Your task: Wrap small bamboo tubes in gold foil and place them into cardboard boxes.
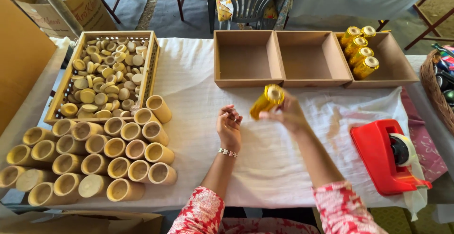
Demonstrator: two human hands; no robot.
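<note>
My right hand (288, 115) grips a bamboo tube wrapped in shiny yellow film (266, 101), held tilted above the white cloth (265, 167) just in front of the brown boxes. My left hand (229, 125) hovers beside it, fingers loosely curled, holding nothing; a bead bracelet sits on its wrist. Several wrapped yellow tubes (359, 50) lie in a row in the right brown box (397, 68). The middle box (309, 59) and left box (246, 59) hold nothing.
A stack of bare bamboo tubes (94, 158) lies on its side at the left. Behind it a wooden crate (151, 63) holds many round bamboo caps. A red tape dispenser (385, 156) sits at the right, a wicker basket (432, 92) at the far right edge.
</note>
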